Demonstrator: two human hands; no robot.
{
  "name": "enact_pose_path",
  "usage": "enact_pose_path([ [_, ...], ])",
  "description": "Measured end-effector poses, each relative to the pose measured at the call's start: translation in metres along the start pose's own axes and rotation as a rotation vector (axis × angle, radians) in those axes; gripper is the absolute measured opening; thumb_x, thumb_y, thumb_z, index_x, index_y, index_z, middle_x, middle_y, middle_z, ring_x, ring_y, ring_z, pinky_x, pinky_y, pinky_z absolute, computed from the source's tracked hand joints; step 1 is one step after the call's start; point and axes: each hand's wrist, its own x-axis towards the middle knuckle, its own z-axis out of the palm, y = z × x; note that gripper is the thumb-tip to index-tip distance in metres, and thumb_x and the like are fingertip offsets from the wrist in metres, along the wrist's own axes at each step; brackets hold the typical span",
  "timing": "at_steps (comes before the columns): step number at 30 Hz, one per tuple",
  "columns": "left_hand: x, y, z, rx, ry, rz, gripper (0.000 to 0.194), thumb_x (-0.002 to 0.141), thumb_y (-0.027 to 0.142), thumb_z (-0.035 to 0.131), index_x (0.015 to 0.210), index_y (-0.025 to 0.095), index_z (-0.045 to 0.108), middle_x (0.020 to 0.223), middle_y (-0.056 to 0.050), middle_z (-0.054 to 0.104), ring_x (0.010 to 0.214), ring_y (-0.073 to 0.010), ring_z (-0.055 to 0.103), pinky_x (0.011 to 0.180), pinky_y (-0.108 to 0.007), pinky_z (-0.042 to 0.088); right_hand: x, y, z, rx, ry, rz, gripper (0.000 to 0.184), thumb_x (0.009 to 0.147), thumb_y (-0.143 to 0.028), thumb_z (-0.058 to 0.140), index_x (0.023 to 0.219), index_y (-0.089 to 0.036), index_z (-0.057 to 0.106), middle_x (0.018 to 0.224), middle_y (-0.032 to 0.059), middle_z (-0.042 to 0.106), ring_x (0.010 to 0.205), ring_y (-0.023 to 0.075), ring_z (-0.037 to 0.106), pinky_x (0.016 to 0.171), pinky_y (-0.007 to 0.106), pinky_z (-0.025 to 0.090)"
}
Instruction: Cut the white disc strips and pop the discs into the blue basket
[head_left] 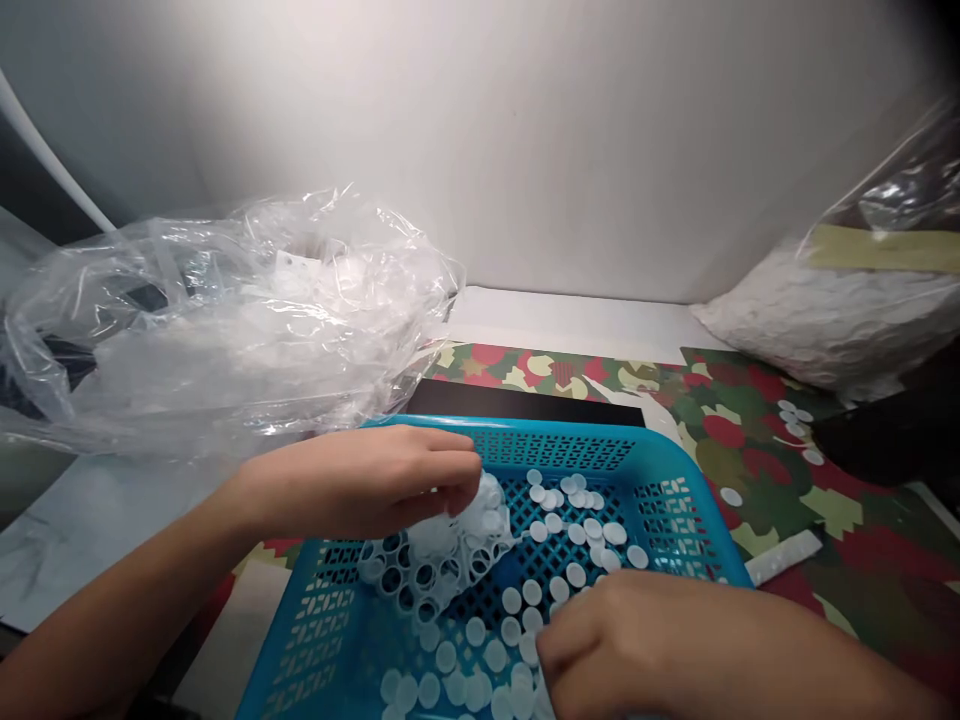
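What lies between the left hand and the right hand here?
The head view shows part of a white holed sheet and several loose white discs between the left hand and right hand, with some basket floor visible.

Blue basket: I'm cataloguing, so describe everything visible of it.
The basket is blue, plastic-looking, with a rounded corner, openwork walls and a lattice floor. It stands upright, near side out of frame. White discs and a holed white sheet are inside. Left hand and right hand are over it; contact is unclear.
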Motion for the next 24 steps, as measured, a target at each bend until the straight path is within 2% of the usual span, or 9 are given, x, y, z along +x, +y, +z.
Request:
enact_pose_path([
  [3,0.001,0.003,-0.003,-0.037,0.087,0.072,0.017,0.088,0.006,0.046,0.093,0.020,0.054,0.089,-0.002,0.059,0.079,-0.0112,0.054,0.065,-0.021,0.042,-0.001,-0.003,-0.001,-0.037,0.244,0.200,0.005,0.084,-0.024,0.061,0.084,-0.021,0.057,0.085,-0.0033,0.061,0.076,0.0106,0.057,0.063,0.019,0.040],
  [5,0.002,0.007,-0.003,-0.043,0.161,0.125,0.017,0.089,0.007,0.046,0.095,0.020,0.054,0.091,-0.003,0.060,0.081,-0.0117,0.056,0.067,-0.022,0.044,0.000,-0.005,-0.001,-0.033,0.406,0.288,0.004,0.086,-0.022,0.059,0.087,-0.022,0.055,0.083,-0.0041,0.060,0.074,0.0107,0.055,0.061,0.020,0.039],
  [8,0.003,0.016,-0.002,-0.042,0.247,0.235,0.020,0.089,0.006,0.045,0.097,0.021,0.055,0.091,-0.004,0.064,0.083,-0.0131,0.058,0.071,-0.025,0.047,0.001,-0.006,-0.001,-0.033,0.650,0.320,0.010,0.086,-0.024,0.059,0.092,-0.022,0.051,0.085,-0.0030,0.057,0.072,0.0111,0.052,0.060,0.021,0.039],
  [10,0.003,0.021,0.000,-0.021,0.249,0.275,0.021,0.090,0.007,0.044,0.097,0.023,0.056,0.093,-0.003,0.066,0.084,-0.0140,0.060,0.073,-0.027,0.049,0.001,-0.006,-0.002,-0.034,0.748,0.275,0.022,0.084,-0.024,0.062,0.103,-0.022,0.050,0.098,-0.0001,0.056,0.082,0.0125,0.053,0.068,0.022,0.042],
  [12,0.001,0.026,0.003,0.015,0.250,0.309,0.019,0.092,0.012,0.044,0.096,0.025,0.057,0.094,-0.003,0.067,0.084,-0.0147,0.061,0.073,-0.028,0.051,0.002,-0.005,-0.002,0.000,0.722,0.223,0.023,0.086,-0.022,0.060,0.107,-0.024,0.052,0.104,0.0008,0.055,0.088,0.0125,0.053,0.073,0.023,0.043],
  [15,0.001,0.030,0.007,0.048,0.286,0.344,0.016,0.092,0.014,0.045,0.099,0.024,0.055,0.097,-0.002,0.067,0.087,-0.0150,0.061,0.077,-0.029,0.051,0.002,-0.002,-0.003,0.075,0.629,0.195,0.007,0.089,-0.016,0.055,0.093,-0.022,0.058,0.088,-0.0016,0.057,0.076,0.0096,0.053,0.068,0.021,0.043],
  [19,0.005,0.030,0.015,0.051,0.274,0.174,0.030,0.081,0.017,0.059,0.109,0.017,0.049,0.106,-0.008,0.061,0.096,-0.0182,0.058,0.080,-0.031,0.050,0.001,-0.001,-0.003,0.148,0.694,0.166,0.004,0.086,-0.015,0.059,0.087,-0.019,0.059,0.082,-0.0021,0.057,0.071,0.0086,0.054,0.064,0.019,0.044],
  [21,0.008,0.029,0.019,0.068,0.209,0.101,0.032,0.076,0.017,0.059,0.106,0.016,0.050,0.102,-0.008,0.061,0.090,-0.0189,0.059,0.074,-0.030,0.050,0.001,-0.001,-0.003,0.184,0.705,0.151,0.006,0.086,-0.015,0.060,0.089,-0.019,0.060,0.086,-0.0009,0.059,0.075,0.0090,0.056,0.065,0.018,0.046],
  [24,0.009,0.028,0.023,0.139,0.172,0.062,0.022,0.077,0.008,0.049,0.097,0.017,0.055,0.080,-0.002,0.061,0.072,-0.0148,0.059,0.060,-0.025,0.047,0.000,0.000,-0.003,0.174,0.713,0.134,0.010,0.085,-0.013,0.060,0.093,-0.019,0.062,0.089,0.0003,0.060,0.078,0.0093,0.057,0.067,0.018,0.048],
])
